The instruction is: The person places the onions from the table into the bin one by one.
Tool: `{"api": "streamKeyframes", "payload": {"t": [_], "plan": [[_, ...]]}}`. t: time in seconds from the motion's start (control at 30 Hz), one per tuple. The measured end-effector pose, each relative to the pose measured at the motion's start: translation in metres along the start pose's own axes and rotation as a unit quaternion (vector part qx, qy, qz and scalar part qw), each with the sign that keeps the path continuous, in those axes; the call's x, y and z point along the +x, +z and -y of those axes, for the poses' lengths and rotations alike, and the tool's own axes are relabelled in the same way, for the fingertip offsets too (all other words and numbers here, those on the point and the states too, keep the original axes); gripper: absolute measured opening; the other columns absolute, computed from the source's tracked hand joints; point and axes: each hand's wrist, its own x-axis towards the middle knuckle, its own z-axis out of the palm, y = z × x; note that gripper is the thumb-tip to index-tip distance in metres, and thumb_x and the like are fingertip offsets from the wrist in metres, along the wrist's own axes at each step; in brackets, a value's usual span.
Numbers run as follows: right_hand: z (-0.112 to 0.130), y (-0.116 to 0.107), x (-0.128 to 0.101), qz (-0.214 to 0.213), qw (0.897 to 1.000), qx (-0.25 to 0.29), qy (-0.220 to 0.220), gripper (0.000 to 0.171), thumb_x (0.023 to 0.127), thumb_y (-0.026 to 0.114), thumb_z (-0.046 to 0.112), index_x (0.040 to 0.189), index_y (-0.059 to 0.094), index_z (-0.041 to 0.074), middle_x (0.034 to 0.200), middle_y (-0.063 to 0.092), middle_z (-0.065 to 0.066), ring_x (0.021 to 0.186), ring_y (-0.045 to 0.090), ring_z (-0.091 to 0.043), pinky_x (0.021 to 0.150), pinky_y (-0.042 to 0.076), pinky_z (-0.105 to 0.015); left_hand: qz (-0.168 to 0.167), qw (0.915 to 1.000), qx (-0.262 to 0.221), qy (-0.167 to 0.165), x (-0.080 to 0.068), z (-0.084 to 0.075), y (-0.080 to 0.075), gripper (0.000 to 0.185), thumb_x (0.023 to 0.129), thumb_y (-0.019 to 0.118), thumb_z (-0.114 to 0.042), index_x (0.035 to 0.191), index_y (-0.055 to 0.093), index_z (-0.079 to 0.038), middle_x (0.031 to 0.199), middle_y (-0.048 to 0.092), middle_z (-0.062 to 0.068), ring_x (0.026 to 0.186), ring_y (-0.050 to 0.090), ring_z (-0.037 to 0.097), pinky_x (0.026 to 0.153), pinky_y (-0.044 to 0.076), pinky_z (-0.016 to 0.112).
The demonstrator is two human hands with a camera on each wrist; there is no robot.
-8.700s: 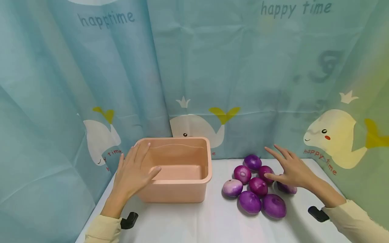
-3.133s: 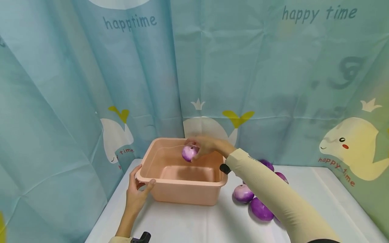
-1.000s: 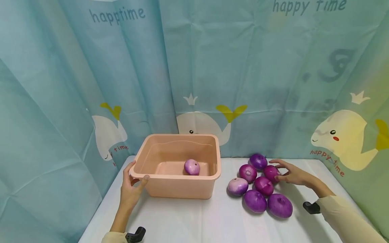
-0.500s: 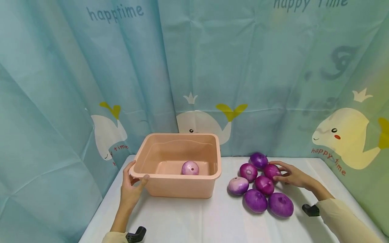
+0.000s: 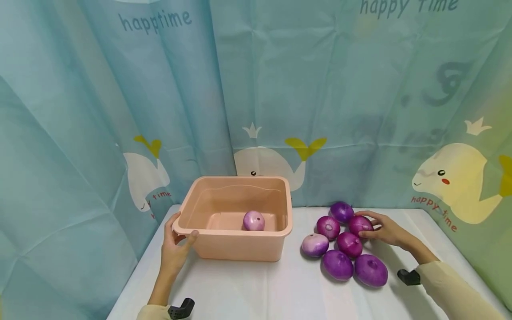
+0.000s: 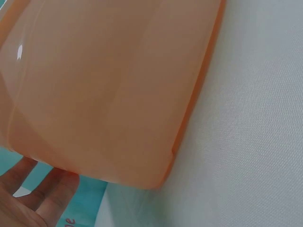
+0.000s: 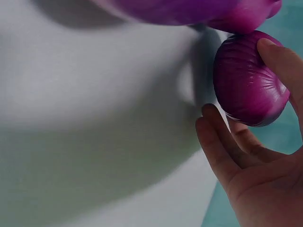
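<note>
— Blue-green curtain behind a white tabletop. Legible print, left to right?
— "happtime" at 11 o'clock; partial red "y time" at 8; "happy time" near half past one, cut by the frame edge; red "happy time" near half past three.
— Left hand?
— At 7 o'clock, gripping the left corner of the pink tub. At 8.7 s ago it only hovered there.
— Tub contents?
— One pale onion, at 6 o'clock; none at 8.7 s ago. At 3.1 s ago the right hand carried one over the tub.
— And now?
— At 4 o'clock, thumb and fingers pinching a magenta onion, right of six other onions.
</note>
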Motion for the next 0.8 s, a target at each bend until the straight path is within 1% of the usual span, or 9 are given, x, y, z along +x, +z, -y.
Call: {"api": "streamKeyframes", "payload": {"t": [0.1, 0.2, 0.3, 0.4, 0.5, 0.6, 0.7, 0.8], "plan": [[0.008, -0.006, 0.002, 0.004, 1.0, 0.007, 0.011, 0.065, 0.089, 0.081, 0.018, 0.143, 0.051, -0.001, 0.118, 0.065, -0.024, 0.101, 0.064, -0.03, 0.07, 0.058, -0.032, 0.003, 1.0, 0.0, -0.002, 0.0, 0.001, 0.0, 0.076, 0.098, 0.071, -0.022, 0.16, 0.028, -0.029, 0.152, 0.049, 0.012, 0.108, 0.054, 0.01, 0.082, 0.051, 0.017], [0.018, -0.015, 0.004, 0.013, 1.0, 0.014, 0.011, 0.066, 0.09, 0.081, 0.017, 0.144, 0.049, -0.003, 0.116, 0.064, -0.025, 0.097, 0.065, -0.028, 0.069, 0.061, -0.036, 0.003, 1.0, 0.003, -0.001, 0.0, 0.002, 0.0, 0.076, 0.098, 0.071, -0.023, 0.16, 0.028, -0.029, 0.152, 0.049, 0.013, 0.108, 0.054, 0.009, 0.082, 0.051, 0.018], [0.03, -0.024, 0.006, 0.018, 1.0, 0.008, -0.011, 0.063, 0.091, 0.08, 0.015, 0.143, 0.048, -0.002, 0.116, 0.063, -0.027, 0.089, 0.07, -0.025, 0.066, 0.06, -0.039, 0.001, 1.0, 0.005, 0.004, 0.0, 0.002, 0.0, 0.075, 0.098, 0.071, -0.022, 0.16, 0.028, -0.028, 0.151, 0.05, 0.013, 0.107, 0.054, 0.008, 0.081, 0.051, 0.018], [0.043, -0.034, 0.008, 0.014, 0.999, -0.005, -0.035, 0.06, 0.091, 0.079, 0.012, 0.141, 0.048, 0.0, 0.115, 0.062, -0.028, 0.08, 0.072, -0.02, 0.063, 0.06, -0.038, -0.002, 1.0, 0.005, 0.008, -0.001, 0.002, -0.001, 0.075, 0.098, 0.071, -0.022, 0.159, 0.029, -0.029, 0.149, 0.051, 0.014, 0.106, 0.055, 0.008, 0.081, 0.051, 0.018], [0.054, -0.044, 0.011, -0.006, 0.998, -0.025, -0.055, 0.058, 0.09, 0.079, 0.01, 0.139, 0.05, 0.002, 0.111, 0.062, -0.027, 0.074, 0.071, -0.014, 0.06, 0.058, -0.034, -0.003, 1.0, 0.004, 0.006, -0.002, 0.003, -0.001, 0.075, 0.098, 0.072, -0.021, 0.159, 0.03, -0.029, 0.148, 0.053, 0.014, 0.105, 0.055, 0.009, 0.08, 0.052, 0.019], [0.066, -0.054, 0.017, -0.04, 0.996, -0.043, -0.069, 0.058, 0.089, 0.081, 0.008, 0.138, 0.052, 0.002, 0.109, 0.062, -0.026, 0.07, 0.069, -0.014, 0.059, 0.056, -0.031, -0.002, 1.0, 0.003, 0.006, -0.002, 0.002, -0.001, 0.075, 0.098, 0.072, -0.021, 0.159, 0.029, -0.029, 0.148, 0.052, 0.014, 0.105, 0.055, 0.008, 0.08, 0.051, 0.019], [0.077, -0.063, 0.024, -0.074, 0.992, -0.065, -0.08, 0.059, 0.087, 0.082, 0.008, 0.139, 0.054, 0.004, 0.111, 0.062, -0.026, 0.071, 0.068, -0.014, 0.061, 0.055, -0.029, 0.002, 1.0, 0.002, 0.001, -0.001, 0.0, -0.002, 0.075, 0.098, 0.071, -0.023, 0.159, 0.028, -0.03, 0.151, 0.049, 0.013, 0.108, 0.055, 0.01, 0.081, 0.051, 0.018], [0.088, -0.069, 0.029, -0.093, 0.989, -0.086, -0.082, 0.06, 0.087, 0.082, 0.01, 0.14, 0.055, 0.006, 0.115, 0.063, -0.025, 0.076, 0.069, -0.015, 0.062, 0.054, -0.028, 0.01, 0.9999, 0.005, -0.002, -0.001, -0.002, -0.003, 0.077, 0.098, 0.071, -0.025, 0.16, 0.027, -0.03, 0.156, 0.045, 0.013, 0.115, 0.055, 0.017, 0.082, 0.051, 0.018]]}}
